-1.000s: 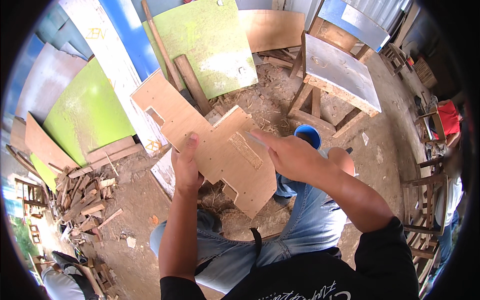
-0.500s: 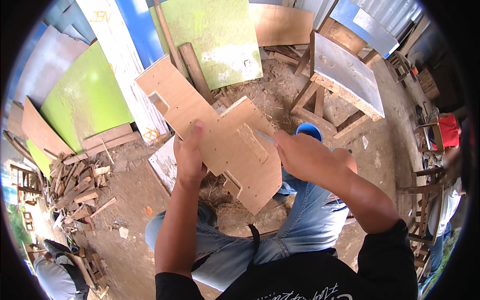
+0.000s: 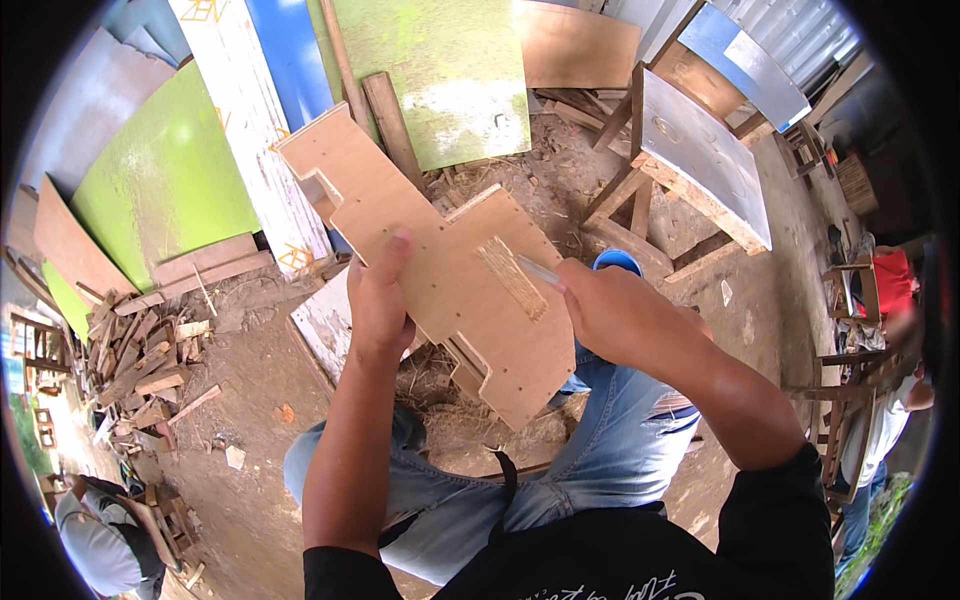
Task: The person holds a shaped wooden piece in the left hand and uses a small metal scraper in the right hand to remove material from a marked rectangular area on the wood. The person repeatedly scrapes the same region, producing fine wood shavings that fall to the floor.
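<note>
- Above the jeans (image 3: 605, 425): wooden board (image 3: 435, 275), left hand (image 3: 382, 295) gripping its edge, thumb on top.
- Right hand (image 3: 622, 312) closed round a blade (image 3: 538, 269), by the board's rough strip (image 3: 514, 282).
- Beyond: blue bucket (image 3: 617, 261); farther, a green panel (image 3: 455, 65).

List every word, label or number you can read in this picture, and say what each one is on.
White board: orange lettering near its top and lower end; wording not copied here.
Black shirt: pale lettering, partly cut off by the lower edge; wording not copied here.
Wooden piece in the left hand: no lettering that I can make out.
</note>
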`<move>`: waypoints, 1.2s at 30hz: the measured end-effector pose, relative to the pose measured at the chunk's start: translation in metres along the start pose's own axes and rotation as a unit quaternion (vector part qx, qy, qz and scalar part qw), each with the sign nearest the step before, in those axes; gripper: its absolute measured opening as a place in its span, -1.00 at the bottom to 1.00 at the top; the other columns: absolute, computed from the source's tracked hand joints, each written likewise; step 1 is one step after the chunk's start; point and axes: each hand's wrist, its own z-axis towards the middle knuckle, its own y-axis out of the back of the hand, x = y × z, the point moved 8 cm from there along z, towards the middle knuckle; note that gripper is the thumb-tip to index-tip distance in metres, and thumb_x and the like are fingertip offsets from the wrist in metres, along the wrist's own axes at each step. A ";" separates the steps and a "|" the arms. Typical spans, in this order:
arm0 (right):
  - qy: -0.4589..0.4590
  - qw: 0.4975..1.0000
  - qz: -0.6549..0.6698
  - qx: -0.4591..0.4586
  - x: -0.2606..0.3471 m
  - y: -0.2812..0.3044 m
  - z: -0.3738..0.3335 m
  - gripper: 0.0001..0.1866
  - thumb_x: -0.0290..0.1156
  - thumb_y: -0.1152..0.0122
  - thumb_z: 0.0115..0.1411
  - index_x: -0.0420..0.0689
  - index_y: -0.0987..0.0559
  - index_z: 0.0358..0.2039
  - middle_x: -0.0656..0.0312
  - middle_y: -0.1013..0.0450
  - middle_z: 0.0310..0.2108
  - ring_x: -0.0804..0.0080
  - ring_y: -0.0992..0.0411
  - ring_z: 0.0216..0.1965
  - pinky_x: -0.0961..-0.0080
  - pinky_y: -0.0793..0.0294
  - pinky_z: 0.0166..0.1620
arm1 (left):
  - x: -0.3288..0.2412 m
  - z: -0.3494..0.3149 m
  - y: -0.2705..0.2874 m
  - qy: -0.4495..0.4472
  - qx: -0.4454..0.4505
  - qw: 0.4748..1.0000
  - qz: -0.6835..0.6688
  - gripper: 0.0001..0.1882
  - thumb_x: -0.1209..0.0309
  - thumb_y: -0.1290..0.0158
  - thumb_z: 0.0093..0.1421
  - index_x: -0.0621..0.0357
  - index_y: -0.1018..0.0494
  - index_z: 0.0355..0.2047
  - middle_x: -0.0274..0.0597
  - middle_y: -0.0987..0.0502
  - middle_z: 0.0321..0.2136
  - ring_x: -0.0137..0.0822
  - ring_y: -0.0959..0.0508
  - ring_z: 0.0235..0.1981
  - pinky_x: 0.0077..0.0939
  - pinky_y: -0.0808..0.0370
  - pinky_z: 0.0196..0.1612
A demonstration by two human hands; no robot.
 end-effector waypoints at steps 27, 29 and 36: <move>-0.003 0.996 -0.019 0.087 0.003 0.009 0.018 -0.83 -0.43 0.05 0.31 -0.23 -0.48 -0.25 -0.08 -0.52 -0.39 -0.11 -0.51 -0.27 0.10 -0.46 -0.21 | -0.014 -0.001 -0.005 -0.002 0.002 0.998 0.063 -0.55 0.32 -0.06 0.29 0.34 -0.32 0.10 -0.04 -0.50 -0.07 -0.22 -0.57 -0.10 -0.28 -0.58 -0.09; -0.021 0.996 -0.013 0.087 0.003 0.009 0.017 -0.84 -0.43 0.05 0.32 -0.24 -0.48 -0.25 -0.10 -0.51 -0.41 -0.12 -0.50 -0.28 0.09 -0.45 -0.22 | -0.015 -0.001 -0.007 -0.014 0.004 0.999 0.048 -0.55 0.32 -0.07 0.29 0.34 -0.33 0.09 -0.03 -0.51 -0.08 -0.22 -0.58 -0.10 -0.28 -0.58 -0.08; -0.031 0.995 -0.011 0.098 0.003 0.010 0.017 -0.83 -0.42 0.05 0.33 -0.25 -0.47 -0.24 -0.13 -0.49 -0.41 -0.14 -0.50 -0.29 0.06 -0.43 -0.24 | -0.013 0.002 -0.005 -0.014 0.002 0.999 0.039 -0.54 0.30 -0.09 0.27 0.35 -0.35 0.07 -0.01 -0.52 -0.09 -0.20 -0.58 -0.10 -0.26 -0.58 -0.09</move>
